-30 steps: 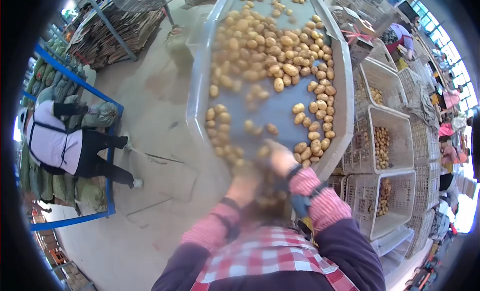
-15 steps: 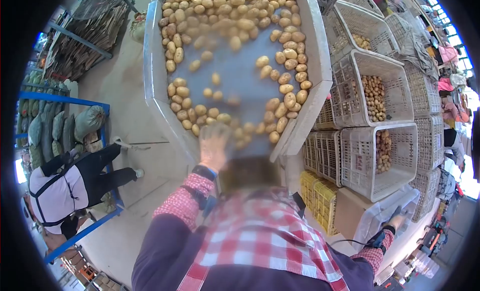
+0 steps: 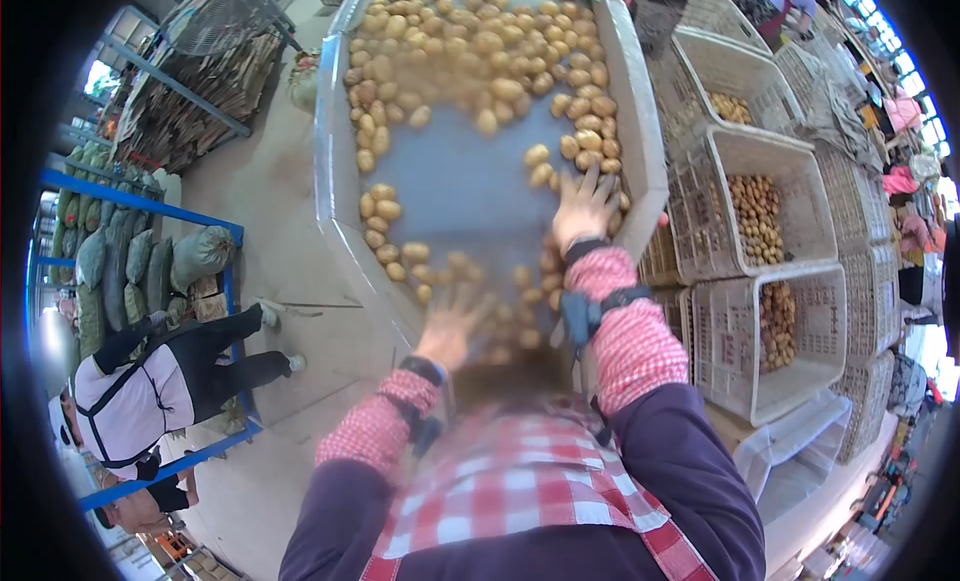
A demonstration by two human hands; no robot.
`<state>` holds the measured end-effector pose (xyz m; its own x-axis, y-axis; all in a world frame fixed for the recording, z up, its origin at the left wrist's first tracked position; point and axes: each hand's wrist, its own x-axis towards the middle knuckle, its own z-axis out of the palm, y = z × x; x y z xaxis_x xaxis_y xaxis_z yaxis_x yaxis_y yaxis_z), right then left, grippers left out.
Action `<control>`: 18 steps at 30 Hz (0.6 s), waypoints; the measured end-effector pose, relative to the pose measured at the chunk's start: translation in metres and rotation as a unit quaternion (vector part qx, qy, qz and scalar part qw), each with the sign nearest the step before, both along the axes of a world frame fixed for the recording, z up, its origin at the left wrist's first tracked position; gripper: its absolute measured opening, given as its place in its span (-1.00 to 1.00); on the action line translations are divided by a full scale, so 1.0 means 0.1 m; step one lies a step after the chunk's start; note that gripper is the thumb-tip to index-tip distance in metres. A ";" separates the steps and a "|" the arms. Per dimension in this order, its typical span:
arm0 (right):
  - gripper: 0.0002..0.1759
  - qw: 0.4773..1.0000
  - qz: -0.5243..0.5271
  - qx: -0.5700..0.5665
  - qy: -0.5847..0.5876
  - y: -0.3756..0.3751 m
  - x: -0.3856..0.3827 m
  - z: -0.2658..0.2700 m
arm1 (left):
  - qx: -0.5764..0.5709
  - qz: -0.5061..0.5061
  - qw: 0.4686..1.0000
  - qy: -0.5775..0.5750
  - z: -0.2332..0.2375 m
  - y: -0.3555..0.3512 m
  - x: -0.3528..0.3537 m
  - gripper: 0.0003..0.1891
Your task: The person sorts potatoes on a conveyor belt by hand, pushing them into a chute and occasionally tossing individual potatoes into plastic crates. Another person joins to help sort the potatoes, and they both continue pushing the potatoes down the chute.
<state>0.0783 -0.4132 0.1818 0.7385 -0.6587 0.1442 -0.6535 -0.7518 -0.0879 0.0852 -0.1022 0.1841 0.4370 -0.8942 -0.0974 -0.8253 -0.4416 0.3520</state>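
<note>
Yellow-brown potatoes [image 3: 480, 51]: loose on the grey-blue table with a pale raised rim [image 3: 335, 181], thickest at the far end. Right hand [image 3: 583, 209]: fingers splayed flat on potatoes by the right rim, gripping nothing. Left hand [image 3: 450, 326]: blurred, fingers spread over near-end potatoes, apparently empty. Step judged: hand-sorting; a pick calls for closing on one potato.

Grey concrete floor [image 3: 270, 211] runs down the left side, worn and stained, with daylight bright across it. Further left there's a blue metal frame [image 3: 150, 209], and behind it green sacks [image 3: 110, 271] are piled high, one lying right against the rail. Up at the top left, flat brown sheets [image 3: 200, 81], cardboard by the look, sit stacked under slanting steel beams. Over on the right, white plastic crates [image 3: 715, 331] stand packed side by side in rows. At the far right edge, a line of windows [image 3: 888, 43] pours in strong daylight.
</note>
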 end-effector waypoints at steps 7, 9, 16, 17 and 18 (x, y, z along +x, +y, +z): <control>-0.42 0.926 0.257 0.256 -0.107 1.04 -0.08 0.04 | 0.064 0.049 0.992 -0.098 -0.06 -0.09 -0.02 -0.35; -0.41 0.966 0.224 0.126 -0.042 0.56 0.44 0.41 | -0.001 -0.019 1.000 0.025 -0.09 -0.07 0.04 -0.40; -0.51 0.984 0.177 -0.002 0.029 -0.21 1.71 0.64 | -0.039 -0.009 0.993 0.115 0.07 -0.09 0.08 -0.46; -0.59 0.974 0.170 0.043 0.141 -0.11 1.73 0.62 | -0.043 -0.011 0.993 0.110 0.01 -0.07 0.09 -0.48; -0.66 0.964 0.199 0.030 0.173 0.03 1.63 0.47 | -0.048 -0.014 0.993 0.105 -0.08 -0.05 0.09 -0.49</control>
